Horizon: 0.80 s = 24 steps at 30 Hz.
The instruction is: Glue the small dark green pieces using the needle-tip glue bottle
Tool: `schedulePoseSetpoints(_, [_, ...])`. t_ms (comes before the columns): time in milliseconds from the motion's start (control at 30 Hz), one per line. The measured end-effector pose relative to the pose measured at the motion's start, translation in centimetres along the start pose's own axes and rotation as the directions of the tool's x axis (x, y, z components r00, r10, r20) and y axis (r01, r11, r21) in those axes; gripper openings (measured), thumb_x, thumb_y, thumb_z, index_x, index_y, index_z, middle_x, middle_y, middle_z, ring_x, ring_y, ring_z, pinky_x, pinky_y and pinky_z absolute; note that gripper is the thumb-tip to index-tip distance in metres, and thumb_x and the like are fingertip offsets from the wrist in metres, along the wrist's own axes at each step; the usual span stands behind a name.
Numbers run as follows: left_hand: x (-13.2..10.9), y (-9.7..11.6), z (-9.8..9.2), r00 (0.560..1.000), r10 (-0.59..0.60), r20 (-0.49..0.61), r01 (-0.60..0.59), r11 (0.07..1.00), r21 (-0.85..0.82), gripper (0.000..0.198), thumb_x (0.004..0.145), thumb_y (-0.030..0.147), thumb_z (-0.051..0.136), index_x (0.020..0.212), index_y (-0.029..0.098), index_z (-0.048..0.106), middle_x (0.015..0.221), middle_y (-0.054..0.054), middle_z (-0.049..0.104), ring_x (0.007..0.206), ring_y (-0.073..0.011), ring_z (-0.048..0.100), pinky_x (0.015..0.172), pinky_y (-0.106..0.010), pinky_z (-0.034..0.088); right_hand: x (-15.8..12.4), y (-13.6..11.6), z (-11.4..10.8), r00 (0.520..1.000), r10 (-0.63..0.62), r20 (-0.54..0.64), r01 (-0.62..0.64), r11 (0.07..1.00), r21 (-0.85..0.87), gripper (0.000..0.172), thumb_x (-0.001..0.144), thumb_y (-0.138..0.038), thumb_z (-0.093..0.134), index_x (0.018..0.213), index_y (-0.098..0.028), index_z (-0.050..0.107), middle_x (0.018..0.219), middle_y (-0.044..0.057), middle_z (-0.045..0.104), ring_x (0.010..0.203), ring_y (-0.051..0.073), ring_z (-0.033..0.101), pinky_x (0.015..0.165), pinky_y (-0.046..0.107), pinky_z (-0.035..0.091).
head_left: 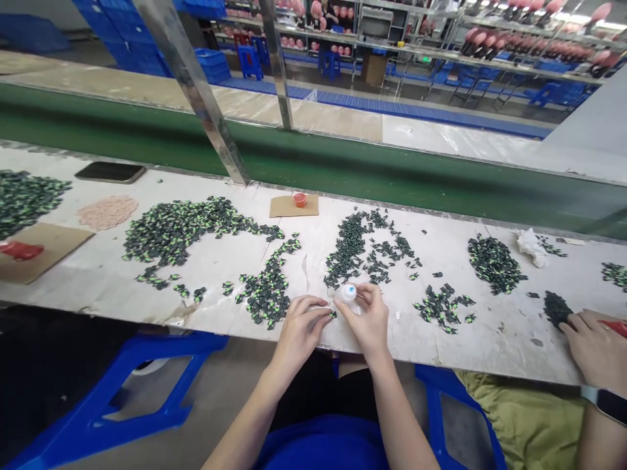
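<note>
Two bare hands, forearms rising from beyond the near edge of the bench [230, 258], wrists over that edge. Left hand [298, 326]: palm down, thumb and index finger pinched together on one small black-and-green part [333, 314], just inside the near edge. Right hand [366, 318]: thumb and fingers curved round a white bottle [349, 294], blue-tipped, beside the part.

Flanking the hands, one loose heap of black-and-green parts [267, 290] to the left; one dark heap [347, 245] beyond the bottle, toward the far edge; one scatter of parts [443, 307] to the right. By the far edge, one cardboard piece [281, 207] bearing a red cup [300, 200]. Farther left: one large heap [181, 225], one patch of pink pieces [108, 212], one phone [110, 172]. One metal post [210, 117] stands at the far edge, blocking part of the green strip [313, 153] behind.

At the right end, one co-worker's hand [597, 346], cut off by the frame; the red item [618, 328] there is partly hidden. Bottle base: covered by fingers. Part's detail: too small to read.
</note>
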<state>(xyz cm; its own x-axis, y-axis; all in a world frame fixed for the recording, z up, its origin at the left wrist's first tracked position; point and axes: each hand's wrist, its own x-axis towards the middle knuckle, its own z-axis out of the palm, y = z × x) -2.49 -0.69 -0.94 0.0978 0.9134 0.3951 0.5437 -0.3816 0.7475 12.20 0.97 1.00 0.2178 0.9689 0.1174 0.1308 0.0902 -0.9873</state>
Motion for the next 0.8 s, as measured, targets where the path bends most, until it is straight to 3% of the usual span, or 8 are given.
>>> schedulePoseSetpoints(133, [-0.5,0.0,-0.4,0.999,-0.048,-0.005,0.048,0.998,-0.033,0.015,0.087,0.025,0.058,0.086,0.022,0.073,0.087,-0.005,0.073,0.094,-0.0229,0.062,0.083,-0.038,0.054,0.1,0.1,-0.4,0.998,-0.033,0.053,0.039,0.994,-0.105,0.045,0.063,-0.039,0.080,0.100,-0.021,0.058,0.100,0.007,0.072,0.092,0.023,0.069,0.083,0.038,0.057])
schedulePoseSetpoints(233, [-1.0,0.6,-1.0,0.987,-0.159,-0.031,0.155,0.984,-0.090,0.016,0.087,0.028,0.058,0.086,0.022,0.073,0.088,-0.005,0.073,0.090,-0.0210,0.066,0.081,-0.034,0.056,-0.2,-0.1,-2.8,0.996,-0.064,-0.065,0.044,0.961,-0.272,0.041,0.074,-0.044,0.070,0.106,-0.020,0.062,0.104,0.009,0.070,0.089,0.023,0.066,0.078,0.038,0.054])
schedulePoseSetpoints(333, [-1.2,1.4,-1.4,0.966,-0.255,-0.040,0.247,0.957,-0.150,0.015,0.084,0.031,0.060,0.083,0.022,0.072,0.087,-0.005,0.073,0.085,-0.0199,0.068,0.078,-0.031,0.057,0.1,-0.1,-5.2,0.970,-0.101,-0.223,-0.025,0.864,-0.502,0.032,0.085,-0.045,0.057,0.096,-0.018,0.069,0.097,0.011,0.070,0.087,0.025,0.062,0.080,0.041,0.049])
schedulePoseSetpoints(500, [-0.9,2.9,-1.0,0.962,-0.272,-0.003,0.265,0.940,-0.215,0.015,0.084,0.029,0.060,0.086,0.020,0.072,0.087,-0.005,0.074,0.084,-0.0200,0.069,0.079,-0.031,0.056,1.6,0.3,-5.9,0.980,-0.103,-0.169,-0.047,0.707,-0.705,0.029,0.085,-0.040,0.055,0.085,-0.017,0.074,0.088,0.013,0.068,0.085,0.028,0.055,0.078,0.042,0.044])
schedulePoseSetpoints(567, [-0.6,3.4,-0.8,0.969,-0.248,0.004,0.242,0.942,-0.233,0.016,0.085,0.028,0.059,0.089,0.021,0.072,0.089,-0.006,0.074,0.086,-0.0201,0.069,0.079,-0.031,0.056,1.9,0.3,-5.7,0.985,-0.091,-0.148,-0.039,0.714,-0.699,0.028,0.084,-0.038,0.055,0.081,-0.018,0.074,0.086,0.013,0.068,0.084,0.028,0.054,0.077,0.042,0.044])
schedulePoseSetpoints(667, [-0.4,3.9,-0.4,0.978,-0.208,-0.009,0.200,0.948,-0.248,0.016,0.086,0.024,0.058,0.091,0.021,0.073,0.089,-0.006,0.073,0.087,-0.0198,0.068,0.079,-0.031,0.056,1.7,-0.3,-5.4,0.990,-0.061,-0.130,-0.030,0.797,-0.603,0.026,0.081,-0.040,0.057,0.075,-0.020,0.072,0.084,0.011,0.069,0.086,0.028,0.056,0.078,0.042,0.045])
schedulePoseSetpoints(800, [-0.1,4.4,0.0,0.985,-0.169,-0.029,0.156,0.955,-0.251,0.016,0.087,0.022,0.058,0.094,0.021,0.072,0.090,-0.006,0.073,0.088,-0.0198,0.067,0.080,-0.032,0.055,-0.1,-1.7,-4.6,1.000,0.022,-0.011,-0.024,0.962,-0.272,0.022,0.076,-0.043,0.064,0.075,-0.022,0.071,0.091,0.009,0.072,0.090,0.025,0.063,0.075,0.037,0.051])
